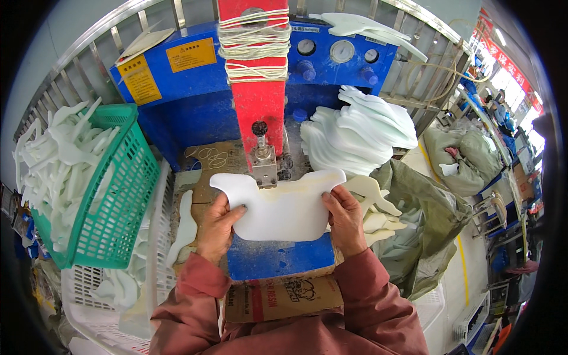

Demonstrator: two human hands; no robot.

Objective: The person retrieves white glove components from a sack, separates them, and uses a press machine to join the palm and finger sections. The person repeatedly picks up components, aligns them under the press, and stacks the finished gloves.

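A white curved foam sheet (281, 213) with two flared upper corners and a yellowish strip along its top edge is held level between my hands. My left hand (220, 228) pinches its left side, thumb on top. On the opposite side, my right hand (346, 219) grips the edge in the same way. The sheet's top edge lies under the metal press head (264, 168) of a red machine arm (257, 100); whether the head touches it I cannot tell. Below the sheet is a blue work plate (281, 257).
A green basket (97, 228) of white foam pieces stands left, above a white basket (83, 296). A foam stack (361, 133) rises behind right; yellowish pieces (373, 207) and an olive sack (438, 231) sit nearer. The blue machine housing (195, 118) closes off the back.
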